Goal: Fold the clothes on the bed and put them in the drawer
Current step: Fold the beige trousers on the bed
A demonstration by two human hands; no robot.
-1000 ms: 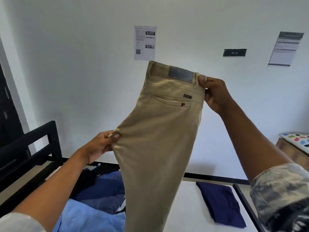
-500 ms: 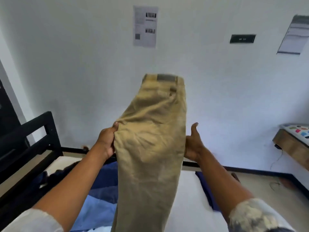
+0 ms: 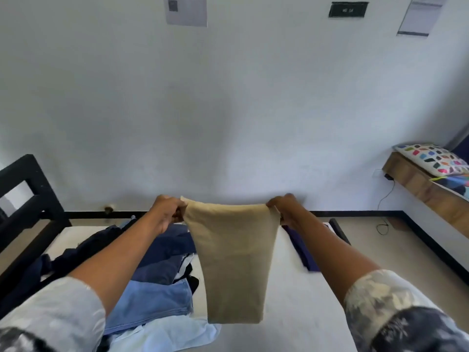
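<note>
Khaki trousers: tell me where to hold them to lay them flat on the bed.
Hold the khaki trousers at the two top corners of the fold, coming in from either side, as the left hand and right hand pinch them. The cloth hangs limp and flat from that edge, so corner grips should keep it spread as it goes down onto the bed.
</note>
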